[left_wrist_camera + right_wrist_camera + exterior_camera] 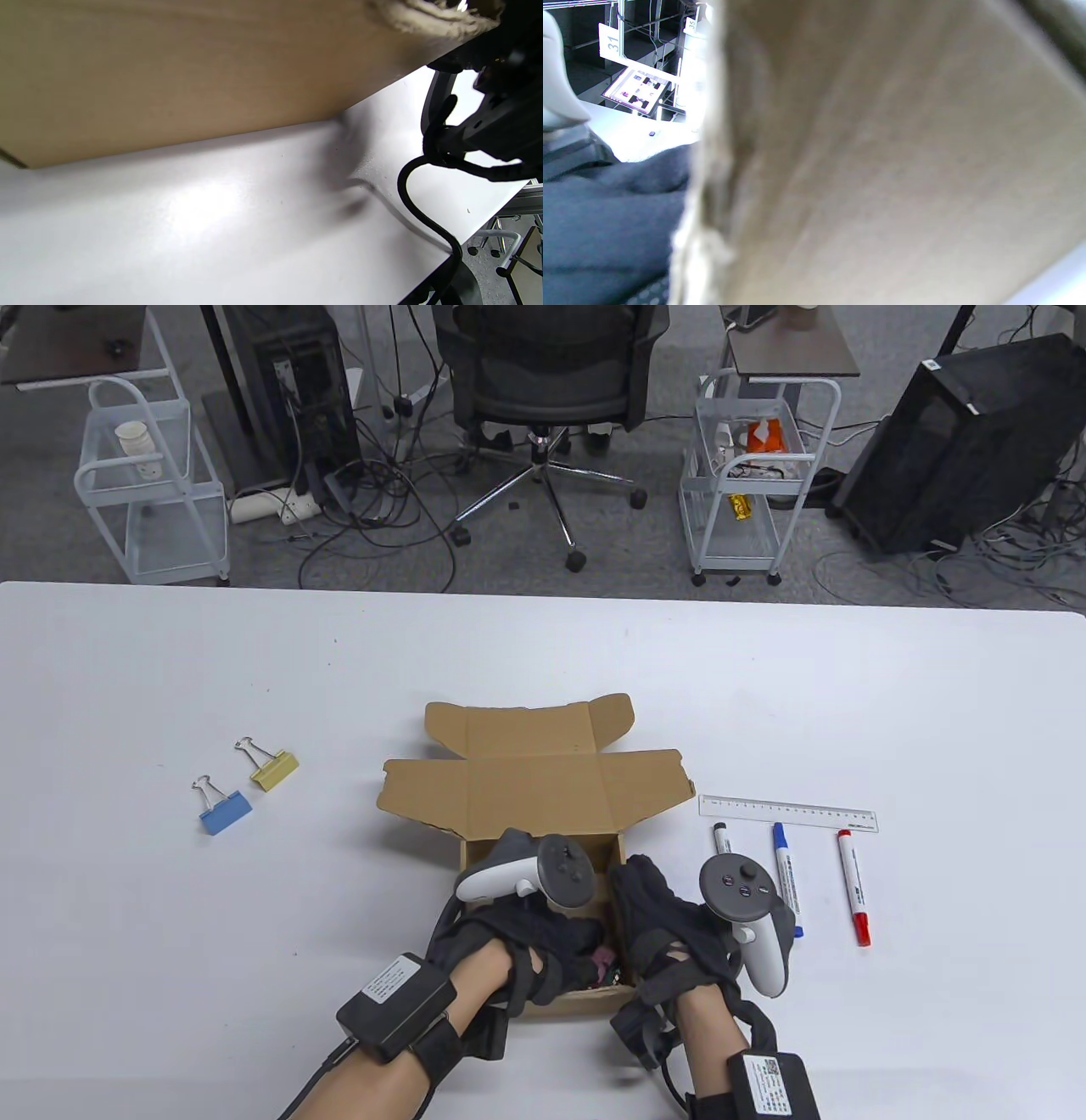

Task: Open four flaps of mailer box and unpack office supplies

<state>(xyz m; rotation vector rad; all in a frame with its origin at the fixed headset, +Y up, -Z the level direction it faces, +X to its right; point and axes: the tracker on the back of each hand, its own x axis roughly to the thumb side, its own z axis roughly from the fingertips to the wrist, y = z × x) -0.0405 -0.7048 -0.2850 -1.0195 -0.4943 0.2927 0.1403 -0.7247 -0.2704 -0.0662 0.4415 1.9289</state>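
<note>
The brown mailer box [543,768] stands at the table's near middle with its lid and flaps folded back. My left hand [585,937] reaches down into the box, its fingers by a small pink thing [603,959] that is mostly hidden. I cannot tell whether it holds anything. My right hand [636,891] lies over the box's right wall, fingers inside. The left wrist view shows the box's outer wall [169,76] close up. The right wrist view shows a cardboard edge [882,169] with dark glove [606,212] beside it.
A blue binder clip [224,812] and a yellow one [272,768] lie at the left. A clear ruler [787,813] and three markers, black [722,838], blue [786,878] and red [853,887], lie right of the box. The table's near edge [445,258] is close.
</note>
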